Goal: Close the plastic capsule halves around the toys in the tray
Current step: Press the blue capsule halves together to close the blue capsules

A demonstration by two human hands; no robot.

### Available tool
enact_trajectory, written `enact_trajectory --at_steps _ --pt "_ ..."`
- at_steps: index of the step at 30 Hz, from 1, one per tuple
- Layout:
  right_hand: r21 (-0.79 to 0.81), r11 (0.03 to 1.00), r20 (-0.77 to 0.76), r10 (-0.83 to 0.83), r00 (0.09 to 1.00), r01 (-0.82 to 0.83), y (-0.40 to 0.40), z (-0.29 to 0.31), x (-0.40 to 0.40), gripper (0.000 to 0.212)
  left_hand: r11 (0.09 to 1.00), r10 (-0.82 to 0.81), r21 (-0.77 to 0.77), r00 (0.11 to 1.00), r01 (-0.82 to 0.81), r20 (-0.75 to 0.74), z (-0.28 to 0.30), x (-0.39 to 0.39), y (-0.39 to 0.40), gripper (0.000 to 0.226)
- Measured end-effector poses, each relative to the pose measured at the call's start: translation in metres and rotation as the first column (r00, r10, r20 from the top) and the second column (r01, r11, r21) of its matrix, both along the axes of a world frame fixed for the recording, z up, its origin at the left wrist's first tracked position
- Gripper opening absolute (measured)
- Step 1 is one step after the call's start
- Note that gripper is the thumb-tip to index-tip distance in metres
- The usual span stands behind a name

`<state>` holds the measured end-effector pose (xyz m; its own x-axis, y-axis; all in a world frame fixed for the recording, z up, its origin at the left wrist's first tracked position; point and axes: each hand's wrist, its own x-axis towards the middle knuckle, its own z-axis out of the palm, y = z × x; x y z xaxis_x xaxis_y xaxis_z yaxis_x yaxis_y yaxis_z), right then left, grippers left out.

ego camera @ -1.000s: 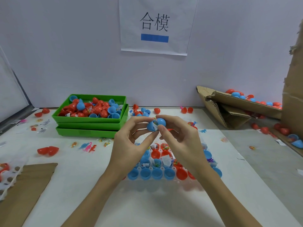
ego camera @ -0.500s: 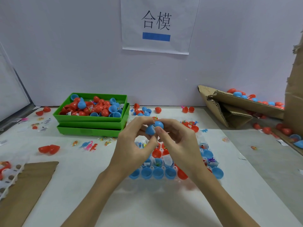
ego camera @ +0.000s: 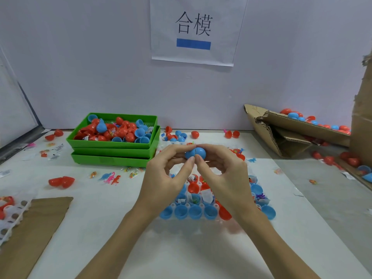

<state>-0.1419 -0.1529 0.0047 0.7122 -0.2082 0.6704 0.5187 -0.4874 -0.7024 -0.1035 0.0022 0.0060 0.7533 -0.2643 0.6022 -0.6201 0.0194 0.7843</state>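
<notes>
A blue plastic capsule is held above the table, its two halves pressed together with a seam showing between them. My left hand pinches its left half between thumb and fingers. My right hand pinches the right half the same way. Below the hands lies a clear tray whose cups hold blue and red capsule halves, several with small toys and paper slips inside. My hands and forearms hide part of the tray.
Stacked green trays full of red and blue halves stand at the back left. A torn cardboard box with capsules lies at the right. Loose red halves, small toys, brown cardboard and another clear tray sit at the left.
The two blue halves, slightly apart and tilted a second ago, have been brought together into one capsule. Both hands stayed above the tray, fingers drawing in.
</notes>
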Motion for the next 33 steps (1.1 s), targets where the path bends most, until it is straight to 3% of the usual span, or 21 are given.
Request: enact_trajectory --at_steps 10,22,28,33 --pt "-0.052 0.998 0.041 0.047 0.998 -0.045 0.002 0.003 0.000 0.029 0.989 -0.046 -0.143 0.992 0.029 -0.121 0.004 -0.003 -0.002 0.025" --pt "-0.062 0.997 0.082 -0.038 0.996 0.044 0.011 0.004 -0.005 0.030 0.993 -0.002 -0.115 0.989 -0.015 -0.149 0.004 -0.003 0.000 0.022" --pt "-0.119 0.992 0.052 -0.046 0.998 0.052 0.016 -0.001 -0.004 0.033 0.989 0.025 -0.130 0.949 -0.068 -0.313 0.000 0.003 -0.002 0.015" --pt "-0.143 0.987 0.052 -0.065 0.997 0.072 0.016 -0.002 -0.002 0.034 0.989 -0.031 -0.148 0.946 -0.018 -0.322 0.002 0.006 0.000 0.008"
